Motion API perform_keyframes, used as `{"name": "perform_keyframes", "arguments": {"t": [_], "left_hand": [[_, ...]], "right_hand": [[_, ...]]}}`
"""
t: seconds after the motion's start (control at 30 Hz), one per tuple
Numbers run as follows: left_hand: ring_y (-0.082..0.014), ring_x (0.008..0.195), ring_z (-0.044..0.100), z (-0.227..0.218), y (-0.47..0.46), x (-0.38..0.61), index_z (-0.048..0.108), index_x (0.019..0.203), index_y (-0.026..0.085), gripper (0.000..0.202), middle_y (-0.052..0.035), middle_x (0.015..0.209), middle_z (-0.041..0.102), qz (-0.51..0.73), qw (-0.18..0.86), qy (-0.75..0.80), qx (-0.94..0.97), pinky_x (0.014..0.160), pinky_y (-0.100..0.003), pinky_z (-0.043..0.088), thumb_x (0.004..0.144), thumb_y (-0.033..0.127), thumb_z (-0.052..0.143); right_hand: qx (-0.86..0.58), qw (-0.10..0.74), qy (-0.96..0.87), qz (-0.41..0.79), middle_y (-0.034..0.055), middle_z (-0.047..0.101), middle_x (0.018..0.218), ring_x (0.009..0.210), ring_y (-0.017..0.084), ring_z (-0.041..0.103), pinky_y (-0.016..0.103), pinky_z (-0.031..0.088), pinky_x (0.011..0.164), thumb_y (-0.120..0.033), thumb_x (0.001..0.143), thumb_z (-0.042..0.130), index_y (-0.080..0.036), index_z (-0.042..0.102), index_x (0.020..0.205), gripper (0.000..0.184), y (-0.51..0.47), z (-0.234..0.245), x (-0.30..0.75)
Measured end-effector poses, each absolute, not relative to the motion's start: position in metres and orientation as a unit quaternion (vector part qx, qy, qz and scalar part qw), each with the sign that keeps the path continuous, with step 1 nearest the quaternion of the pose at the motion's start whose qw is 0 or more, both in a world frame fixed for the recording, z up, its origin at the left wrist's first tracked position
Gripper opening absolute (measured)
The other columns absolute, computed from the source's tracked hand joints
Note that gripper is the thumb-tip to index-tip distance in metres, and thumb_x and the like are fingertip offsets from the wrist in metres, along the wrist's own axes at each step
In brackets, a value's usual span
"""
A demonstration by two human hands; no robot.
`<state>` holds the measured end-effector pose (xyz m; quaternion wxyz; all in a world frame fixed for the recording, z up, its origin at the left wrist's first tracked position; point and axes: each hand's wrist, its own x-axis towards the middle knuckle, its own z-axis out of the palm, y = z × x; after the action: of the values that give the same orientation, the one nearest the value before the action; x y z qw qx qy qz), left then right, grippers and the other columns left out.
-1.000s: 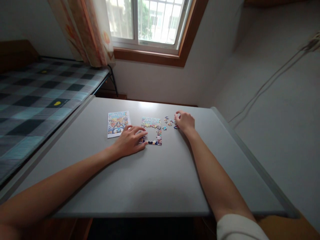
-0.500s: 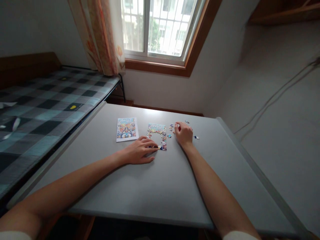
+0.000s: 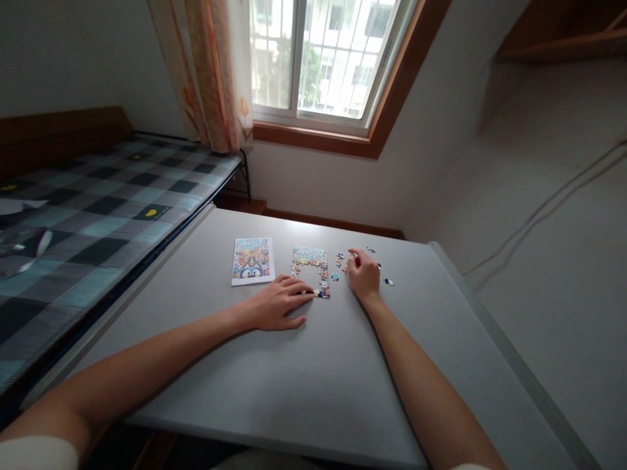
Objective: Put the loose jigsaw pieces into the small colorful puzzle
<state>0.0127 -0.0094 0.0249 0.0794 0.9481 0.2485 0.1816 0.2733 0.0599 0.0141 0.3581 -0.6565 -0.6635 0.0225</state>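
The partly assembled multicoloured cardboard jigsaw (image 3: 310, 254) lies on the surface far of and slightly right of the left hand (image 3: 283, 305), its long axis running near to far, with a bare gap in its middle. The left hand is palm down, fingers extended and lying over the jigsaw's near edge, thumb spread apart; it is the nearer of the two hands to the jigsaw. The right hand (image 3: 363, 274) stands to the right of the jigsaw, apart from it, among small loose multicoloured jigsaw pieces (image 3: 336, 277) that lie on its left, far and right sides. Its fingers are curled, the index finger and thumb near each other; whether a piece is pinched there cannot be told. A white-bordered printed picture sheet (image 3: 252, 261) lies flat to the left of the jigsaw, well apart. The surface (image 3: 313, 378) is pale grey and smooth. A bed with a checked cover (image 3: 147, 189) stands to the left; beyond the far edge are a barred window (image 3: 330, 65) and an orange floral curtain (image 3: 215, 78).
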Motion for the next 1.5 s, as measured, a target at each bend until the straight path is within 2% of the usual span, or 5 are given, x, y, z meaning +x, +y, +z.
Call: {"name": "perform_keyframes", "arguments": {"t": [0.4,0.63,1.03,1.23,1.5], "left_hand": [[-0.0294,0.131,0.046,0.021,-0.006,0.015,0.048,0.14,0.023,0.056,-0.0102,0.14,0.054,0.171,0.078,0.273,0.943,0.112,-0.048,0.032,0.089,0.044,0.055],[-0.0303,0.132,0.045,0.022,-0.004,0.017,0.048,0.141,0.023,0.056,-0.0111,0.14,0.054,0.174,0.083,0.273,0.943,0.112,-0.05,0.032,0.089,0.042,0.055],[-0.0298,0.135,0.041,0.023,-0.002,0.017,0.045,0.143,0.024,0.054,-0.0108,0.144,0.049,0.158,0.067,0.293,0.941,0.112,-0.049,0.032,0.092,0.042,0.052],[-0.0306,0.136,0.039,0.021,0.0,0.014,0.044,0.143,0.024,0.054,-0.0108,0.145,0.047,0.158,0.08,0.296,0.939,0.112,-0.049,0.03,0.092,0.042,0.051],[-0.0302,0.137,0.039,0.02,0.001,0.011,0.046,0.142,0.024,0.054,-0.0109,0.146,0.047,0.16,0.086,0.3,0.936,0.113,-0.049,0.029,0.093,0.044,0.051]], "right_hand": [[-0.668,0.415,-0.617,0.047,0.0103,0.072,0.09,0.07,0.019,0.061,0.03,0.045,0.074,-0.025,0.086,0.039,-0.014,0.069,0.105,0.037,0.075,0.022,0.309],[-0.646,0.364,-0.67,-0.028,0.0097,0.072,0.093,0.073,0.02,0.058,0.034,0.036,0.081,-0.024,0.087,0.041,-0.017,0.07,0.1,0.033,0.059,0.017,0.32],[-0.63,0.32,-0.707,-0.039,0.0066,0.069,0.089,0.076,0.019,0.057,0.033,0.03,0.081,-0.02,0.088,0.044,-0.018,0.069,0.099,0.028,0.062,0.006,0.304],[-0.639,0.258,-0.719,-0.091,0.006,0.065,0.084,0.082,0.022,0.056,0.035,0.027,0.08,-0.039,0.088,0.054,-0.019,0.064,0.079,0.024,0.055,0.007,0.297],[-0.66,0.201,-0.712,-0.131,0.0074,0.064,0.087,0.083,0.022,0.051,0.035,0.023,0.076,-0.048,0.09,0.051,-0.019,0.064,0.081,0.033,0.048,0.008,0.288]]}}
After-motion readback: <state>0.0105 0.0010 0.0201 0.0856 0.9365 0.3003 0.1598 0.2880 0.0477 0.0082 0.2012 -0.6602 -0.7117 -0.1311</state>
